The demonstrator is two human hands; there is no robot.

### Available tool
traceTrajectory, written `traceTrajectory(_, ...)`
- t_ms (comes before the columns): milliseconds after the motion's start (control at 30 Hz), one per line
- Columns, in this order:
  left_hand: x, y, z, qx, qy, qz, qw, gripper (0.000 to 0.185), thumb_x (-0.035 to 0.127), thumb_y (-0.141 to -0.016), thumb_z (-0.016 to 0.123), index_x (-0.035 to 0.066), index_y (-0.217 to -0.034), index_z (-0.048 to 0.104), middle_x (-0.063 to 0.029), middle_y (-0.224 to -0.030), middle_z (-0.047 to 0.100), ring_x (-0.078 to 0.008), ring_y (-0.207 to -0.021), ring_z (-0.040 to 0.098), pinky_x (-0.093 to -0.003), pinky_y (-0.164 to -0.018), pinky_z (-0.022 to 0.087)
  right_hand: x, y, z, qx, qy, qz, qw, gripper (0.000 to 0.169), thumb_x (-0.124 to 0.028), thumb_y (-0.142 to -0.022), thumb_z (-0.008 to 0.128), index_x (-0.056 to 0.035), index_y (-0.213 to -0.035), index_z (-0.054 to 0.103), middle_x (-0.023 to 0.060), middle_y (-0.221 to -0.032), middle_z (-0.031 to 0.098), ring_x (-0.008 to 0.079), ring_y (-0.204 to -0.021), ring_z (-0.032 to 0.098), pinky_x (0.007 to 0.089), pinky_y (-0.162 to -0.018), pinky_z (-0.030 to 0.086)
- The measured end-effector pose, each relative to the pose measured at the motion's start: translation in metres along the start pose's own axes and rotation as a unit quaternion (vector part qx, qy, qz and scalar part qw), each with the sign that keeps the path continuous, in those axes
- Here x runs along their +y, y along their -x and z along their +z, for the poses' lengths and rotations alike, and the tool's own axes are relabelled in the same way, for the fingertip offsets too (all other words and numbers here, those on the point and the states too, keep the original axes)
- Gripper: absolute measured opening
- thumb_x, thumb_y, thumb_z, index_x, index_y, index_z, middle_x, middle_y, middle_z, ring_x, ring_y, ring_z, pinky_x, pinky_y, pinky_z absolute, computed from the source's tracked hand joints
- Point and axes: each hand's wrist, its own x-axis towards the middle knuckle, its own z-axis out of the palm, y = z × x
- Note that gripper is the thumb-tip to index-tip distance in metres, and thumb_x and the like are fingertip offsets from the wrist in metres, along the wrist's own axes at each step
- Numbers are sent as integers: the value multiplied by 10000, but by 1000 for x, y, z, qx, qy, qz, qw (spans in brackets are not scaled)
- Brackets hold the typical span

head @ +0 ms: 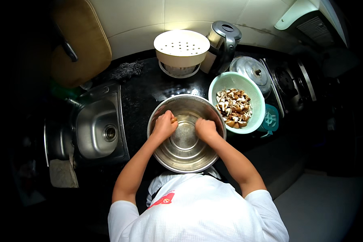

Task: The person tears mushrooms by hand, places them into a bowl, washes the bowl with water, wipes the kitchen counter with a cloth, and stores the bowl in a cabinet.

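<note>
A large stainless steel pot (185, 136) stands before me at the counter's front edge, with shallow liquid on its bottom. Over its left part, my left hand (165, 124) is closed around a small brown piece, apparently mushroom (174, 120). My right hand (205, 128) is curled inside the pot's right side, its fingers bent inward; whether it holds anything is hidden. To the right of the pot, a mint-green plastic colander (256, 121) holds many cut brown-and-white mushrooms (234, 107).
A steel sink (98, 130) lies left. Behind the pot stand a cream perforated basket (181, 57) and an electric kettle (225, 42). A metal lid (254, 71), a teal plastic container (270, 118) and a stove (286, 81) are at the right. A cutting board (84, 45) leans back left.
</note>
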Motion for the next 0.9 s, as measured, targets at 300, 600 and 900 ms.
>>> traceTrajectory(300,-7,-9,49,-190,-287,119,931,187,96,-760,505,27,-933,490,-223,-883,609,-320,-807,624,-394,-670,505,-4,14,5,-102,50,-145,983,289,-196,-707,564,-12,-930,563,230,-883,584,350,-767,609,409,-677,503)
traceTrajectory(600,-2,-8,47,-174,-258,37,950,269,249,-792,533,31,-938,590,-171,-824,629,-318,-818,617,-417,-686,489,-5,11,-5,-125,29,-109,986,340,-170,-698,588,-32,-1006,542,183,-925,591,326,-783,615,387,-697,503)
traceTrajectory(900,41,16,-6,-237,445,-160,848,263,167,-894,477,0,-1093,520,-9,-741,515,-83,-631,527,-218,-555,460,12,36,-61,5,-393,-11,920,178,-157,-806,508,5,-786,579,136,-730,618,241,-678,628,354,-565,493)
